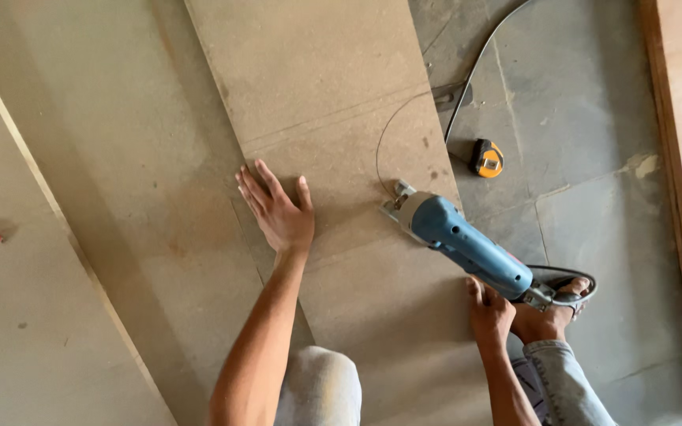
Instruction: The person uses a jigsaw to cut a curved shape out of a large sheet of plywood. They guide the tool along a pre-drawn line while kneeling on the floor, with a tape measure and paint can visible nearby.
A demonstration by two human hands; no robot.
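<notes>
Brown fibreboard sheet [333, 102] lay on the floor, pinned by left hand [278, 211], fingers spread flat. Blue power cutter [459, 241] rested at its right edge; right hand [489, 312] sat beside the cutter's rear, fingers loosely curled, not gripping. Yellow tape measure [486, 158] nearby.

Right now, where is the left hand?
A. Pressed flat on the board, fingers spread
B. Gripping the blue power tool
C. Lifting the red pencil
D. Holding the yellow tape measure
A: the left hand lies flat with fingers spread on the brown board, apart from the blue power tool, which lies near the right hand.
</notes>
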